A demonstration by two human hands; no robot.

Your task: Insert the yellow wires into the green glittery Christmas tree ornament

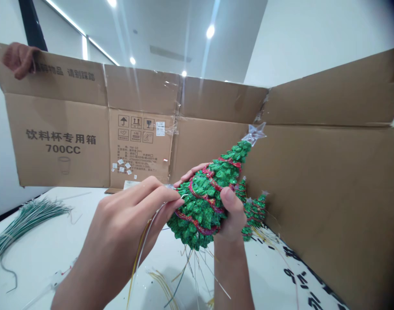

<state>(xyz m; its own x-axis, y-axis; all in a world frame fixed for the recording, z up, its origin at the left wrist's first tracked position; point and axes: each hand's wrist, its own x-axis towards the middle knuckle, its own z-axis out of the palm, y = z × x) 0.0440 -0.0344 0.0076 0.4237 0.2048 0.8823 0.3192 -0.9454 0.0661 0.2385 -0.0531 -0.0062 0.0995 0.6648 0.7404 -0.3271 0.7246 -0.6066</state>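
In the head view a small green Christmas tree [200, 193] with red garlands is tilted to the right, a clear star [255, 134] at its tip. My right hand [232, 211] grips it, thumb in front and fingers reaching behind. My left hand [132, 224] is closed in a pinch at the tree's left side, holding a thin white wire [147, 237]. A yellow wire [139, 254] hangs beside it along that hand. Several loose wire ends stick out below the tree's base. The far ends of my left fingers are partly hidden.
More small decorated trees [257, 209] stand behind on the right. A bundle of green and white wires [26, 224] lies at left on the white table [96, 200]. Cardboard [142, 94] walls off the back and right; another person's hand [19, 59] holds its top left edge.
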